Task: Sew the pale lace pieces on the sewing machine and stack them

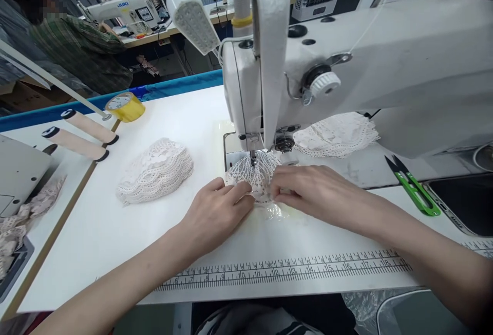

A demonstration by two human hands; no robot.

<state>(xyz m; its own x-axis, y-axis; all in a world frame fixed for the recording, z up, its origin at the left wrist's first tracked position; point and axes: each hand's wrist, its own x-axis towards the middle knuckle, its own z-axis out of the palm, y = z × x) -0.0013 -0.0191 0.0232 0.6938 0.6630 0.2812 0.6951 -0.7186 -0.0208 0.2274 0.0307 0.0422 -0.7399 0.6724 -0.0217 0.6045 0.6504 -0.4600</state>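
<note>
A piece of white lace point(257, 169) lies under the presser foot point(252, 158) of a white sewing machine point(246, 83). My left hand point(219, 209) grips the lace's near left edge with bent fingers. On the near right edge, my right hand point(304, 188) pinches the same lace between thumb and fingers. The fingertips of both hands are partly hidden. To the left rests a stack of white lace pieces point(156, 173). Behind the needle area, more lace point(337, 134) sits under the machine arm.
Green thread snips point(414, 188) and a dark phone point(464, 201) lie at right. Yellow tape point(126, 107) and two thread cones point(79, 142) stand at left. A printed ruler point(269, 272) runs along the front edge. A person point(77, 47) sits near another machine point(123, 11).
</note>
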